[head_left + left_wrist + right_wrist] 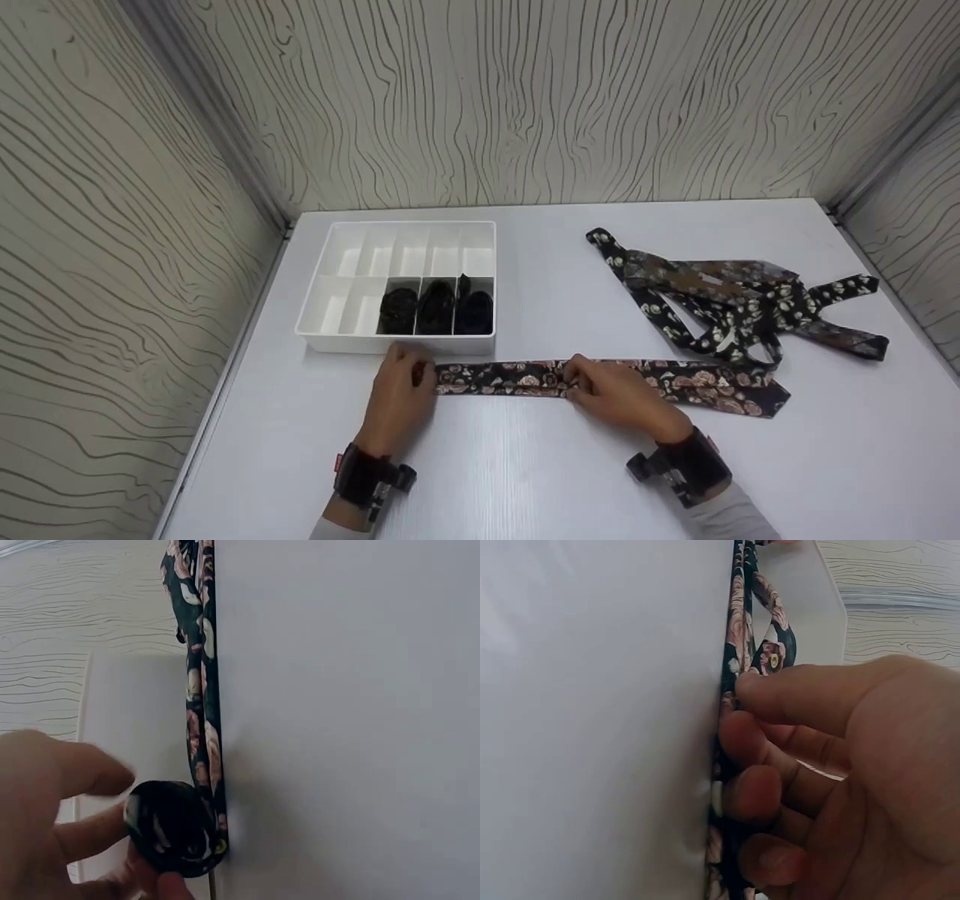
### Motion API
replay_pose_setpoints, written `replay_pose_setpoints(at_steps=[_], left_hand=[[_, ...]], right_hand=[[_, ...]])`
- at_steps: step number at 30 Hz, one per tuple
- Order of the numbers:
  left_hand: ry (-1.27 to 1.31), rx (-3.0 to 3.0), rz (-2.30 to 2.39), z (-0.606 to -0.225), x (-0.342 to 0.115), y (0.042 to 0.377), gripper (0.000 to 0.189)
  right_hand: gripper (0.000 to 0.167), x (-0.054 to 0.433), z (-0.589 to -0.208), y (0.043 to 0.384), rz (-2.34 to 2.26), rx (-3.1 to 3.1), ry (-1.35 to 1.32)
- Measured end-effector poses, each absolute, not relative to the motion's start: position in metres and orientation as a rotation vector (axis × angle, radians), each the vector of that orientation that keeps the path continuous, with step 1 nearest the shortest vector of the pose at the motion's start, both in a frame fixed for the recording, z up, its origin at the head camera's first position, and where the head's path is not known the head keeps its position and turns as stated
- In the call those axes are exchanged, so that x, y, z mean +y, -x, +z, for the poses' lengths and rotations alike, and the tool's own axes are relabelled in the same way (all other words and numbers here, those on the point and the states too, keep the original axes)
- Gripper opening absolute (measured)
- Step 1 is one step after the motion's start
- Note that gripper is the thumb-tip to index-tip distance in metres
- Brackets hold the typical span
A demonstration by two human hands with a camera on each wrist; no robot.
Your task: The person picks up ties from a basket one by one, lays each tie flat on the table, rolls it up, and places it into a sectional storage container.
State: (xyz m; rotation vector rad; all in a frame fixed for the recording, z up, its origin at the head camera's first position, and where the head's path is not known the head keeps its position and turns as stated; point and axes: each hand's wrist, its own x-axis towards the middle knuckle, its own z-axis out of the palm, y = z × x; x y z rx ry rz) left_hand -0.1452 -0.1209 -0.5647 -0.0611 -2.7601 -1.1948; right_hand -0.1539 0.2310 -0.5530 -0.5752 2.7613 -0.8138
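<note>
A dark necktie with pink and cream flowers (499, 379) lies stretched from left to right along the near side of the table, its pointed end at the right. At its left end my left hand (401, 390) holds a small coil of the necktie; the left wrist view shows this rolled end (169, 829) with fingers curled around it. Midway along the strip, my right hand (619, 394) pinches the fabric between thumb and fingertips. In the right wrist view the necktie (737, 615) runs under those fingers, with a loose loop beyond them.
Just behind my left hand stands a white divided tray (401, 345). Three of its front compartments hold dark rolled pieces of fabric (435, 307). At the right, a tangled heap of black floral neckties (772, 307) overlaps the back of the stretched one. Wood-patterned walls (525, 105) enclose the table.
</note>
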Motion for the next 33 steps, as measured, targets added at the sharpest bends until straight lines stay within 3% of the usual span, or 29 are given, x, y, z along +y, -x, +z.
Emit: replay_pose_setpoints(at_steps=[6,13,24,28,33], left_hand=[[0.153,-2.759,-1.140,-0.562,-0.124,0.144,0.022],[0.183,-2.787,-0.961,-0.561,-0.124,0.141,0.008],[0.566,-2.805,-0.879,-0.550,-0.132,0.144,0.045],[0.548,-2.802,-0.776,-0.550,-0.130,0.146,0.037],[0.466,-2.775,-0.830,-0.551,-0.128,0.145,0.028]], right_hand=[[0.006,0.203,-0.538,0.161,-0.885,2.705,0.654],[0.008,0.139,-0.526,0.167,-0.956,2.619,0.890],[0.024,0.089,-0.536,0.171,-0.832,2.648,1.132],[0.031,0.081,-0.540,0.174,-0.826,2.652,1.191],[0.029,0.076,-0.546,0.174,-0.847,2.635,1.183]])
